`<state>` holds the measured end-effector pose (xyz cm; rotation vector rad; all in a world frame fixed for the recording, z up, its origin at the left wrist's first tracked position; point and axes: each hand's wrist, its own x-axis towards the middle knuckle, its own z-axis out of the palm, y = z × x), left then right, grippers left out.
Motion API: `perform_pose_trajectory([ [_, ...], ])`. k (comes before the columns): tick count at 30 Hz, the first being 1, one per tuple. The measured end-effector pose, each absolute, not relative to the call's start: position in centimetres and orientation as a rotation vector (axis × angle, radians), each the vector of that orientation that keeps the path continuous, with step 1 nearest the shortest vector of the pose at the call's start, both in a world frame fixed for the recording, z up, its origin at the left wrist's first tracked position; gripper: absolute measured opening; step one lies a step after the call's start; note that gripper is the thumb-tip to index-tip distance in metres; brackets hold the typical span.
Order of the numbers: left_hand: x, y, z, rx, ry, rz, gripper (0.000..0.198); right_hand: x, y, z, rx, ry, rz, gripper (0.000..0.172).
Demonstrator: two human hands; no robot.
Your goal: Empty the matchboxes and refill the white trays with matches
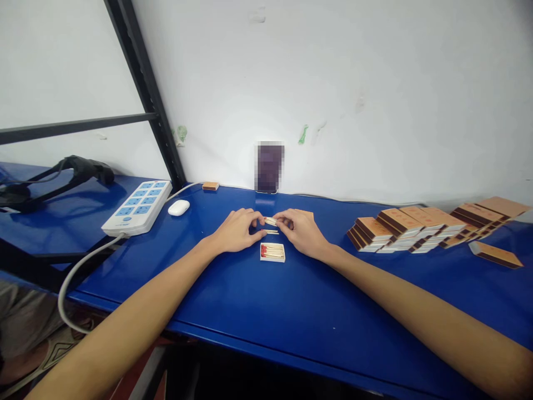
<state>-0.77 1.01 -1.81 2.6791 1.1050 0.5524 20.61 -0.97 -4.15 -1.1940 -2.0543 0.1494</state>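
My left hand (240, 230) and my right hand (303, 230) face each other over the blue table. A small bundle of matches (270, 221) lies between their fingertips, both hands closed on its ends. Just below, a few loose matches (271, 231) rest on the table near my left thumb. Closer to me sits a white matchbox tray (272, 259), filled with matches whose red heads point left. Behind my right hand, part of an orange-brown matchbox cover (307, 213) shows; the hand hides the rest.
Stacked matchboxes (410, 225) stand to the right, with a single matchbox (496, 254) in front. On the left are a power strip (139, 205), a white earphone case (179, 208) and another matchbox (210, 186). A blurred-out phone-like object (269, 166) leans against the wall.
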Motion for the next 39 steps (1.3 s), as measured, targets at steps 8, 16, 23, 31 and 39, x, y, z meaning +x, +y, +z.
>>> perform_pose_trajectory([
  [8,-1.08,0.57,-1.13,2.738,1.133,0.446,0.037,20.62,-1.05,-3.98,-1.221,-2.069,0.135,0.009],
  [16,-1.2,0.55,-1.03,2.762,1.118,0.39,0.039,20.59,-0.93,-4.02,-1.237,-2.087,0.173,0.009],
  [23,-1.31,0.65,-1.1,2.756,1.108,0.385,0.044,20.54,-1.0,-3.94,-1.244,-2.096,0.236,0.01],
  [31,-1.27,0.91,-1.21,2.719,1.109,0.395,0.047,20.34,-0.58,-3.69,-1.271,-2.085,0.3,0.007],
  [39,-1.3,1.15,-1.52,2.724,1.094,0.419,0.046,19.85,-0.2,-3.6,-1.28,-2.109,0.321,0.007],
])
